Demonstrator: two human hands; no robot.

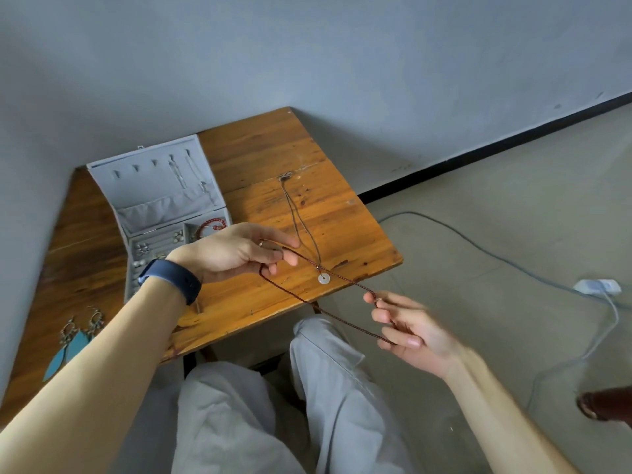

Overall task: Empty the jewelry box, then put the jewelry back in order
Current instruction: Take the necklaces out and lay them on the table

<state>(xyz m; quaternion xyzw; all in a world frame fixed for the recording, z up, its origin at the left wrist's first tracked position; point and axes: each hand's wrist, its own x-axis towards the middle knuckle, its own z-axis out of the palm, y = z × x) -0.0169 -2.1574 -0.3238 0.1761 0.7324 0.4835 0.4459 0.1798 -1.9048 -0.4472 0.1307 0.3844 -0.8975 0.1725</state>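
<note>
A dark red braided cord loop hangs taut between both hands; the left hand, over the wooden surface near its front edge, pinches one end with curled fingers; the right hand, off the front right corner, pinches the other end. The grey velvet jewelry box stands open by the far left edge, a red bead bracelet inside; a grey cord necklace with a white disc pendant lies toward the front right corner; teal leaf-shaped earrings lie at the near left corner.
</note>
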